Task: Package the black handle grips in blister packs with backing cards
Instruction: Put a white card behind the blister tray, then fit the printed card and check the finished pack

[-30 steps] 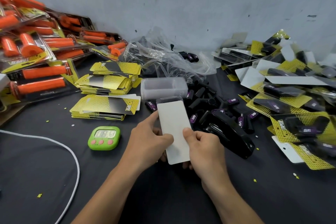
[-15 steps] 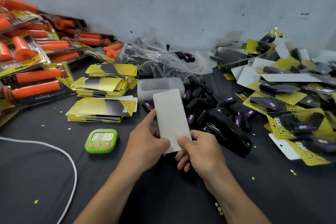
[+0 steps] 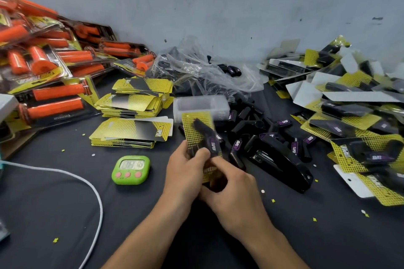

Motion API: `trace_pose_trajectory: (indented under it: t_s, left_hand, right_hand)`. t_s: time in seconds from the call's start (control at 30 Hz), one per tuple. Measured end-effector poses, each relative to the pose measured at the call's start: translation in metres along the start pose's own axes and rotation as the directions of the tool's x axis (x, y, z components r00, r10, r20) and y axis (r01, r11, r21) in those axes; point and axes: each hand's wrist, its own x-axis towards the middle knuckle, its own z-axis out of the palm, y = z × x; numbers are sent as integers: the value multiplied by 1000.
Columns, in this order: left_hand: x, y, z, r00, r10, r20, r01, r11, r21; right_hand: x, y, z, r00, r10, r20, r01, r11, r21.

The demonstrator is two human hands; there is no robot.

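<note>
My left hand [image 3: 185, 172] and right hand [image 3: 231, 194] both pinch the blister pack [image 3: 197, 129] above the table, fingers curled round its lower end. One black grip [image 3: 205, 135] sits inside it (blurred). The crumpled bag [image 3: 207, 72] behind holds more.

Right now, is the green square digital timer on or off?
On: the green square digital timer shows dark digits, too blurred to read.

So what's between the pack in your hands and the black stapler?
Loose black handle grips with purple labels lie between the pack and the stapler, seen in the head view.
</note>
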Motion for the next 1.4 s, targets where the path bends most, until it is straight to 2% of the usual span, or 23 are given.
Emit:
trace_pose_trajectory:
  t_s: [0.07, 0.13, 0.2, 0.27, 0.33, 0.4, 0.47, 0.57, 0.63, 0.7, 0.8, 0.87, 0.9, 0.97, 1.0, 1.03, 1.07, 1.1, 1.13, 1.17, 1.23, 1.3, 1.4]
  left_hand:
    - [7, 4, -3, 986, -159, 57, 169, 944, -283]
    - [12, 5, -8, 951, -212, 226, 300, 810, -503]
    - [14, 3, -12, 919, -184, 348, 362, 742, -565]
    - [16, 0, -15, 899, -142, 415, 381, 721, -579]
    - [17, 0, -17, 878, -106, 467, 392, 721, -571]
    - [20, 1, -20, 869, -86, 488, 386, 735, -558]
    - [22, 0, -22, 867, -94, 489, 395, 727, -562]
    - [23, -1, -24, 856, -96, 507, 415, 712, -567]
    - [22, -1, -23, 861, -105, 497, 398, 746, -533]
    - [23, -1, -20, 894, -152, 421, 359, 806, -471]
    - [28, -2, -17, 928, -193, 319, 327, 832, -449]
    - [29, -4, -17, 944, -170, 284, 285, 854, -435]
    - [30, -5, -17, 948, -159, 276, 271, 859, -434]
    - [31, -5, -19, 950, -145, 275, 261, 854, -449]
    - [33, -5, -20, 950, -143, 276, 262, 846, -464]
    - [35, -5, -21, 952, -143, 272, 264, 835, -484]
    - [36, -6, -23, 953, -147, 266, 267, 822, -503]
    - [37, -6, -24, 954, -149, 259, 267, 813, -518]
    - [37, -6, -24, 956, -149, 253, 264, 812, -521]
    - [37, -7, -24, 958, -148, 246, 258, 820, -511]
    - [37, -6, -22, 964, -145, 224, 238, 844, -481]
    - [38, -6, -20, 969, -130, 209, 215, 861, -461]
    - [40, -7, -19, 976, -122, 182, 193, 870, -454]
  right_hand:
    - [1, 4, -3, 990, 37, -137, -32, 999, 36]
    - [4, 7, -8, 963, 114, -245, -102, 993, 60]
    - [7, 6, -11, 964, 207, -166, -184, 972, 146]
    - [9, 6, -8, 961, 271, -62, -237, 916, 324]
    - [11, 8, -6, 934, 357, -13, -289, 778, 558]
    - [14, 11, -7, 904, 427, 29, -337, 668, 663]
    - [15, 13, -7, 901, 430, 51, -354, 664, 659]
    - [16, 12, -3, 917, 395, 53, -353, 744, 567]
    - [17, 12, -2, 907, 415, 69, -379, 734, 563]
    - [18, 13, -4, 890, 446, 90, -408, 694, 593]
    - [17, 9, -8, 891, 443, 103, -412, 689, 597]
    - [15, 4, -13, 906, 414, 85, -393, 750, 532]
    - [13, 1, -16, 924, 378, 54, -361, 820, 445]
    - [5, -5, -25, 969, 211, -130, -186, 966, 180]
    - [0, -8, -32, 957, 84, -279, -68, 996, 65]
    - [-5, -11, -41, 902, -20, -431, 8, 999, -31]
    - [-8, -11, -52, 820, -65, -569, 9, 995, -101]
    - [-7, -8, -63, 737, -51, -674, -56, 989, -135]
    - [-4, -3, -74, 690, 6, -724, -164, 975, -148]
    - [0, 4, -83, 709, 85, -700, -294, 938, -183]
    - [9, 14, -90, 803, 286, -522, -497, 805, -324]
    - [7, 14, -85, 854, 363, -373, -498, 779, -381]
    - [-5, 8, -78, 914, 330, -237, -397, 850, -346]
